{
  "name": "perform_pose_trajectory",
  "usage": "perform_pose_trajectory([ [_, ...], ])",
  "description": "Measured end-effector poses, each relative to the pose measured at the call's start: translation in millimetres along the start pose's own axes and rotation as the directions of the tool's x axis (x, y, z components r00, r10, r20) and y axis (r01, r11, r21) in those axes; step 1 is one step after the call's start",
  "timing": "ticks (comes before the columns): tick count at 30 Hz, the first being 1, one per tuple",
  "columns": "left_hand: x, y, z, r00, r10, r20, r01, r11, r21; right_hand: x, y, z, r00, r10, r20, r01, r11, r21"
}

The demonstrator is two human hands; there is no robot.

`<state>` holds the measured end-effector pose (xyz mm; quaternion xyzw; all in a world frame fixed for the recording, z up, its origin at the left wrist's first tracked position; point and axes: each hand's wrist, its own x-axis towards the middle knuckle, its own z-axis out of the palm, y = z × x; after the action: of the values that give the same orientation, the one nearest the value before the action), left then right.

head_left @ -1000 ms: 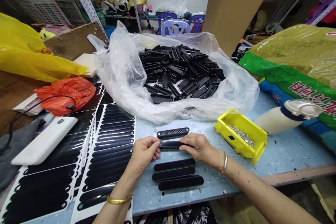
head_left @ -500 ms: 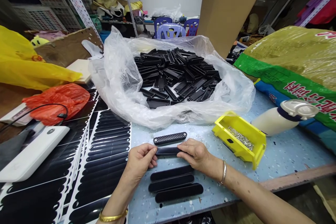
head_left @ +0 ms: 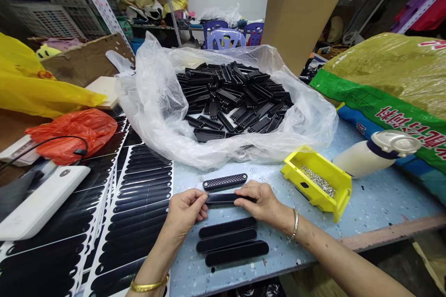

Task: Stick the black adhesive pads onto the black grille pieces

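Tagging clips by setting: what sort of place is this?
Likely a small assembly workshop: a clear bag heaped with identical black parts, sheets of black stickers, a yellow bin of metal pieces. The left hand and right hand hold one black strip.

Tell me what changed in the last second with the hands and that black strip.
Nothing on the table visibly moved; only the view shifted slightly. The left hand and right hand still pinch the black strip by its ends, beside the perforated piece. The three strips, the yellow bin and the clear bag lie as before.
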<state>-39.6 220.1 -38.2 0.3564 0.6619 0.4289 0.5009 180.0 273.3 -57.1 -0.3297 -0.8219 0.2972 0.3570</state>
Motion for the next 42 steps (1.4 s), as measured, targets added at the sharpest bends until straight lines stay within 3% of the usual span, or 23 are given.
perform_pose_trajectory([
  [5,0.5,0.7,1.2,1.0,-0.008,-0.012,0.008,1.0,-0.001,-4.7,1.7,3.5,0.996,-0.08,-0.043,0.078,0.996,-0.052],
  [12,-1.2,1.1,1.3,1.0,-0.003,-0.025,0.003,1.0,0.007,-7.5,0.3,4.3,0.976,-0.216,0.012,0.215,0.967,-0.138],
  [24,-0.9,0.6,1.4,1.0,0.003,-0.011,-0.003,1.0,0.003,-10.8,10.4,3.4,0.972,-0.234,-0.003,0.231,0.962,-0.144],
  [30,-1.5,2.1,1.3,1.0,0.007,0.002,-0.007,1.0,-0.007,-6.7,0.3,-1.4,0.991,-0.12,0.054,0.126,0.985,-0.119],
  [37,-0.6,2.4,2.0,1.0,0.023,0.005,-0.022,1.0,-0.019,-9.7,1.4,-15.4,0.985,0.173,0.008,-0.173,0.985,0.003],
  [42,0.5,1.8,0.6,1.0,0.017,0.014,-0.016,1.0,-0.023,-23.3,1.1,-30.2,0.967,0.251,-0.037,-0.253,0.948,-0.195],
])
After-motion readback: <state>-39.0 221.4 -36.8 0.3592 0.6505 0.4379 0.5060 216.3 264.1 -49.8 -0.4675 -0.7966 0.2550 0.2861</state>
